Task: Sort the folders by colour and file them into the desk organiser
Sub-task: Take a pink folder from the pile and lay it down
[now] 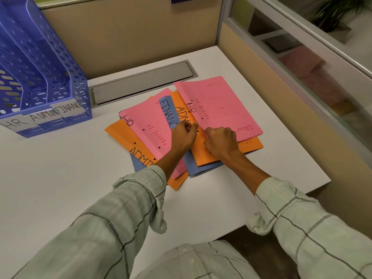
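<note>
While the left hand (184, 135) presses curled fingers on an orange folder (201, 150), right hand (219, 141) fingers pinch the pink folder (219, 105) edge.

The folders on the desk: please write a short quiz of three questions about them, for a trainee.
1. True or false: the desk organiser already holds a pink folder.
2. Which word is on the upper right pink folder? A) HR B) ADMIN C) FINANCE
3. Fill in: the right hand rests on an ______ folder.

Key
1. False; no folder shows in it.
2. A.
3. Orange. The left hand is close beside it.
</note>
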Action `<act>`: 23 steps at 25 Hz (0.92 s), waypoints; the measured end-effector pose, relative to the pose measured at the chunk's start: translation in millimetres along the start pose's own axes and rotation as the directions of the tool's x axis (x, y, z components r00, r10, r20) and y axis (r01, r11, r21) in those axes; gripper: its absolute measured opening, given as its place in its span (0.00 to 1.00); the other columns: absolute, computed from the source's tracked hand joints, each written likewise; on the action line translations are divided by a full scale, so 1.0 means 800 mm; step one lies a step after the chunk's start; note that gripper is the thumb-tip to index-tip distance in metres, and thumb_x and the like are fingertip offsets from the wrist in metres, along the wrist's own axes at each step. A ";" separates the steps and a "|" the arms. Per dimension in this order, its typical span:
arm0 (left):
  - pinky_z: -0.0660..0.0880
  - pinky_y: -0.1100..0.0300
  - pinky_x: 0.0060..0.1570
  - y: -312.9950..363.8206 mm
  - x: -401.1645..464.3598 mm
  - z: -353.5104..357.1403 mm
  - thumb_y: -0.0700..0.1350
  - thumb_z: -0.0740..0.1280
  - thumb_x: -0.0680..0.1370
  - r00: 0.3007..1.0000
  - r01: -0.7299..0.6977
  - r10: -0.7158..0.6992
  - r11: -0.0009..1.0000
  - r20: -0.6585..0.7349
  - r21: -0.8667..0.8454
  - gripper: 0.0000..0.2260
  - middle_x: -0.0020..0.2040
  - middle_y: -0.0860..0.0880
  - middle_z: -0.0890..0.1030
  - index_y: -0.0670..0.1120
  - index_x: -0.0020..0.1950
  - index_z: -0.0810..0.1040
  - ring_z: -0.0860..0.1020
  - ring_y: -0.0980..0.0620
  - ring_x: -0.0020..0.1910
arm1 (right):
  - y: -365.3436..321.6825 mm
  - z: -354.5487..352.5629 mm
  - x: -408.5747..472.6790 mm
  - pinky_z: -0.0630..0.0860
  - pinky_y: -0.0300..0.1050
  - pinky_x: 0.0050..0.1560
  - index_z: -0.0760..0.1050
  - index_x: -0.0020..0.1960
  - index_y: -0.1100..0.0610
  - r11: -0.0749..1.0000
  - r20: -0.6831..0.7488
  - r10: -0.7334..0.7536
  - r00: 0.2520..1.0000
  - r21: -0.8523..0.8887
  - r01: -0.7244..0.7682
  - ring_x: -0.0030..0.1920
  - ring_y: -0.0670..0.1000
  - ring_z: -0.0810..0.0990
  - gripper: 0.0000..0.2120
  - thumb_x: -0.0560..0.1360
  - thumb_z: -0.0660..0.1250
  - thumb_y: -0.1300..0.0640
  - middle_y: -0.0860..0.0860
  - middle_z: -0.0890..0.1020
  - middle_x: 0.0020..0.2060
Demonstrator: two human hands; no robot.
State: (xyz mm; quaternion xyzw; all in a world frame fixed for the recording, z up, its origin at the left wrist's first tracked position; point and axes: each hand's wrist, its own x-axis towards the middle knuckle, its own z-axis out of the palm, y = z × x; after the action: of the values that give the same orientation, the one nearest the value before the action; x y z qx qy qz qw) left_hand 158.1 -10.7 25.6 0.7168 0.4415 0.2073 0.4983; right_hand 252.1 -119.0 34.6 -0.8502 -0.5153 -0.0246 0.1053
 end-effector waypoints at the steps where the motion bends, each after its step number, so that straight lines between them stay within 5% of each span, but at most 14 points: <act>1: 0.82 0.47 0.43 0.005 0.001 0.000 0.49 0.67 0.79 0.991 0.125 -0.120 0.985 0.054 -0.120 0.14 0.44 0.38 0.83 0.38 0.54 0.76 0.83 0.40 0.43 | -0.009 -0.004 -0.011 0.81 0.52 0.38 0.81 0.51 0.59 0.999 -0.042 -0.022 0.999 0.045 0.024 0.35 0.64 0.81 0.09 0.73 0.66 0.59 0.59 0.84 0.37; 3: 0.82 0.45 0.46 0.007 -0.001 -0.002 0.44 0.67 0.79 0.947 0.311 -0.268 0.901 0.177 -0.301 0.14 0.53 0.37 0.81 0.39 0.61 0.71 0.82 0.39 0.49 | -0.027 -0.011 -0.034 0.81 0.52 0.34 0.82 0.47 0.59 0.986 -0.144 -0.081 0.986 0.133 0.101 0.30 0.63 0.80 0.07 0.72 0.67 0.60 0.57 0.83 0.31; 6: 0.81 0.48 0.44 0.000 -0.014 -0.012 0.31 0.62 0.76 0.934 0.357 -0.328 0.823 0.144 -0.442 0.13 0.52 0.40 0.79 0.41 0.59 0.69 0.79 0.40 0.51 | -0.045 -0.013 -0.064 0.80 0.49 0.31 0.82 0.43 0.58 0.944 -0.219 -0.195 0.956 0.222 0.243 0.29 0.57 0.80 0.05 0.69 0.71 0.57 0.54 0.84 0.31; 9: 0.80 0.42 0.53 -0.014 -0.031 -0.041 0.29 0.61 0.74 0.945 0.307 -0.323 0.806 0.057 -0.507 0.17 0.56 0.39 0.80 0.43 0.59 0.69 0.80 0.38 0.54 | -0.048 -0.013 -0.077 0.82 0.48 0.43 0.83 0.55 0.57 0.913 -0.241 -0.078 0.967 0.372 0.166 0.44 0.53 0.85 0.19 0.68 0.75 0.48 0.53 0.87 0.45; 12: 0.82 0.50 0.43 -0.029 -0.042 -0.088 0.29 0.59 0.73 0.951 0.249 -0.307 0.809 -0.022 -0.532 0.20 0.55 0.43 0.81 0.44 0.62 0.70 0.81 0.45 0.49 | -0.044 -0.011 -0.067 0.77 0.56 0.59 0.78 0.63 0.59 0.922 -0.271 0.087 0.959 0.387 0.026 0.64 0.57 0.76 0.26 0.70 0.74 0.47 0.56 0.80 0.62; 16: 0.80 0.58 0.33 -0.044 -0.064 -0.164 0.29 0.59 0.73 0.940 0.213 -0.324 0.801 -0.105 -0.559 0.20 0.50 0.49 0.82 0.45 0.61 0.73 0.82 0.50 0.44 | -0.056 -0.009 -0.039 0.68 0.60 0.66 0.65 0.72 0.58 0.867 -0.106 0.259 0.960 0.463 -0.183 0.73 0.59 0.61 0.34 0.73 0.71 0.45 0.57 0.66 0.74; 23: 0.79 0.57 0.34 -0.107 -0.118 -0.286 0.34 0.60 0.75 0.876 0.242 -0.422 0.805 -0.235 -0.542 0.15 0.53 0.48 0.82 0.42 0.61 0.74 0.82 0.49 0.42 | -0.175 0.004 -0.027 0.75 0.50 0.62 0.65 0.71 0.56 0.598 0.082 0.192 0.978 0.780 -0.183 0.64 0.54 0.75 0.31 0.72 0.73 0.53 0.52 0.75 0.65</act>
State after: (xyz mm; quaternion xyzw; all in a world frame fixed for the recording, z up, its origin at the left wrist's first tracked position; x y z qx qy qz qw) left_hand -96.5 41.4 57.8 0.4264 0.5733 0.3438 0.6093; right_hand 118.7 -74.6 49.7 -0.7678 -0.3818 0.2093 0.4700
